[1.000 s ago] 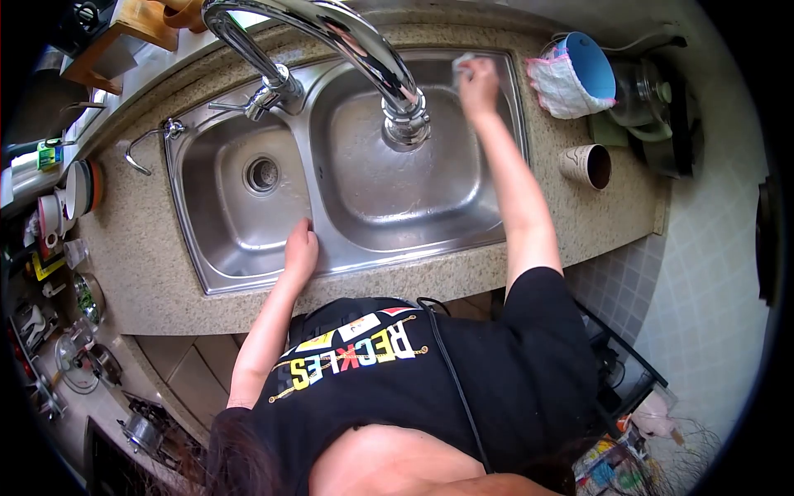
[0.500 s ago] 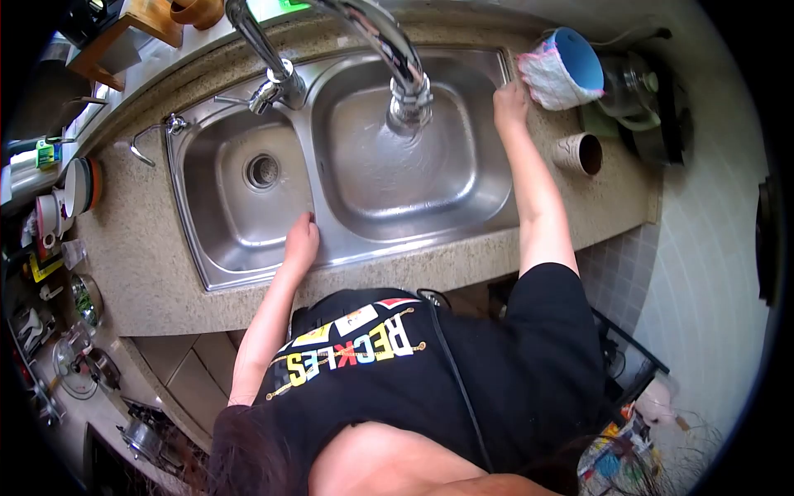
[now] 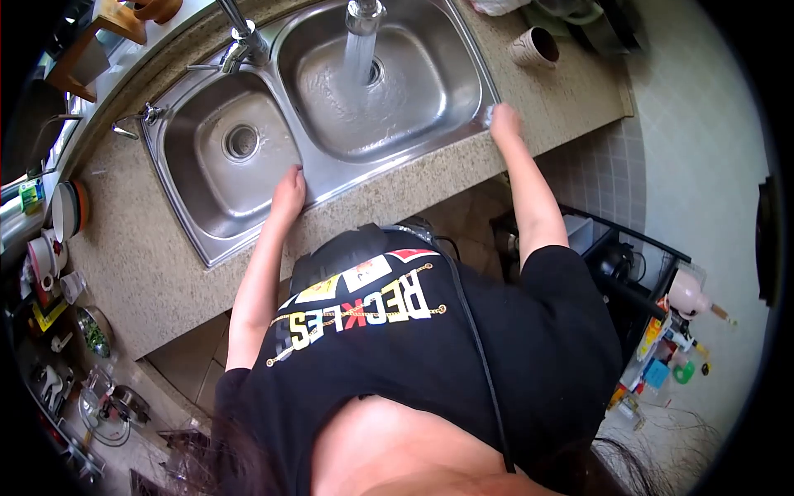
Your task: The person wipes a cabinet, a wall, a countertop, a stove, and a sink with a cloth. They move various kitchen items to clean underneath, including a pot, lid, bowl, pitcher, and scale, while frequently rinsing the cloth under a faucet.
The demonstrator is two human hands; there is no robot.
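My left hand (image 3: 289, 194) is closed at the front rim of the double steel sink (image 3: 331, 183), beside the divider and the smaller basin (image 3: 207, 190). Its fingers are mostly tucked out of sight, so what they hold, if anything, is hidden. At the sink's front right corner, my right hand (image 3: 507, 125) is closed on a small whitish wad (image 3: 490, 114), pressed against the rim; its material is too blurred to tell. Water (image 3: 359, 62) runs from the faucet (image 3: 364, 11) into the larger basin (image 3: 413, 91).
A textured cup (image 3: 533, 48) lies on its side on the stone counter (image 3: 571, 99) at right. The second tap (image 3: 240, 50) stands behind the small basin. Stacked plates (image 3: 68, 208) are at left, and a black rack (image 3: 637, 240) stands below right.
My right hand has moved from the sink's back right corner along the rim to the front right corner. The left hand stays at the front rim. The view has shifted, raising the sink in frame.
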